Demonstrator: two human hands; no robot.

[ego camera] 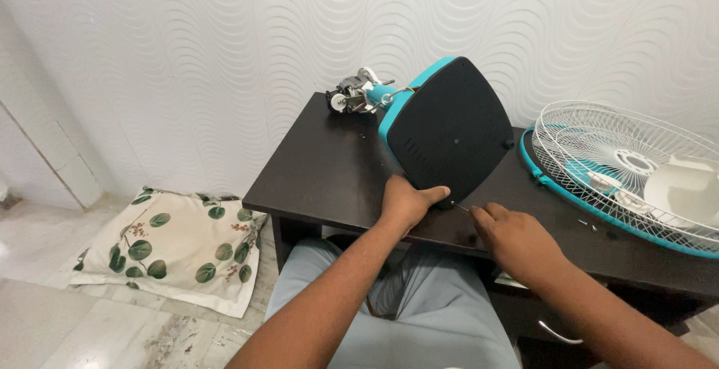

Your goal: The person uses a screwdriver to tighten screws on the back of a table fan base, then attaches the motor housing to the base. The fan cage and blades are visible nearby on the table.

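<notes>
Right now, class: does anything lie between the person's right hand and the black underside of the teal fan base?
Nothing visible does. The right hand points a thin tool at the black fan base; the left hand steadies its lower edge.

We reach both bare forearms forward from the bottom of the view, the left one rising from the lower middle and the right one coming in from the lower right corner, so the two hands end up near each other. Our left hand (405,202) lies palm down, knuckles up, its thumb stretched out to the right and its fingers curled under. Our right hand (513,236) is loosely closed, back upward, with the fingers (481,212) pinched together and pointing up and left.
</notes>
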